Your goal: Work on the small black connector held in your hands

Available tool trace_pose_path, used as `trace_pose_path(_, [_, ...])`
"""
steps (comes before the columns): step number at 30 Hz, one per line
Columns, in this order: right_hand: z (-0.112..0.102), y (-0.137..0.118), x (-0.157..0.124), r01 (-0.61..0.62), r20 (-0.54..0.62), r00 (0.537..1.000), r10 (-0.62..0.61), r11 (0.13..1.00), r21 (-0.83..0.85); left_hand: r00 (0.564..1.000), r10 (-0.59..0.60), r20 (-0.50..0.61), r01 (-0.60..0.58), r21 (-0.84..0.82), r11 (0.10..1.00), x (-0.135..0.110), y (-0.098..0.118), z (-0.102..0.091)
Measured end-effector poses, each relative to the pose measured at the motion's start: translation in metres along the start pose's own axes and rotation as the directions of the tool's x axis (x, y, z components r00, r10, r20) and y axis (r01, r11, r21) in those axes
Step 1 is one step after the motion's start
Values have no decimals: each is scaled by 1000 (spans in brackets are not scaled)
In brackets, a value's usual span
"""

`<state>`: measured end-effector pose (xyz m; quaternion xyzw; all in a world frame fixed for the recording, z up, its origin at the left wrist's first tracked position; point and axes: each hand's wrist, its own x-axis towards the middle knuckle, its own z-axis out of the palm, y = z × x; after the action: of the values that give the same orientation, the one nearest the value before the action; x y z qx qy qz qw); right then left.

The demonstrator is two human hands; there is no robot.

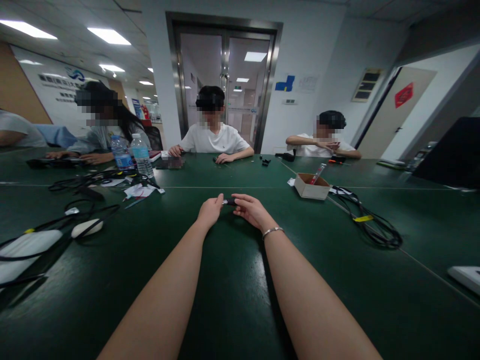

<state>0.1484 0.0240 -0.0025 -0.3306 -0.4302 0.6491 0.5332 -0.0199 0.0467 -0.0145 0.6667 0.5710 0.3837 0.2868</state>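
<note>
Both my arms stretch forward over the dark green table [232, 280]. My left hand [210, 210] and my right hand [250, 209] meet in the middle, fingers curled. Between them they pinch a small dark object [229, 201] with a pale metallic end; I cannot make out what it is. A silver bracelet [272, 231] circles my right wrist.
A small open cardboard box [311, 186] with a red-handled tool stands to the right, beside a coil of black cable [371, 222]. Left lie black cables, a white mouse [87, 228] and two water bottles [132, 154]. Three people sit across the table.
</note>
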Motion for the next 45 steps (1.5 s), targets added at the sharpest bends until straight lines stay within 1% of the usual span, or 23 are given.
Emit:
trace_pose_path(7, [1,-2,-2,1,16,1000,0,999,-40,999,-32,-1,32,14,999,2,0,-1])
trace_pose_path(15, [-2,1,-1,41,47,998,-38,998,-53,997,-82,8,82,-10,997,5,-2,-3])
trace_pose_path(19, [0,2,-1,27,25,999,-25,998,-60,999,-49,8,49,-77,996,4,-6,1])
trace_pose_path(25, [3,1,1,-4,-66,998,1,999,-38,999,24,35,-15,-219,976,-1,-5,3])
trace_pose_path(30, [3,1,2,-11,-88,996,7,999,-39,998,23,54,-2,-361,933,-3,0,2])
trace_pose_path(35, [4,2,3,-7,-71,997,4,999,-49,998,59,37,-41,-364,931,-5,3,1])
trace_pose_path(39, [3,3,3,-3,-64,998,0,999,-48,999,14,39,3,-386,923,-8,6,1])
trace_pose_path(45, [2,3,3,4,-60,998,-8,998,-65,1000,9,17,-3,-363,932,-9,7,1])
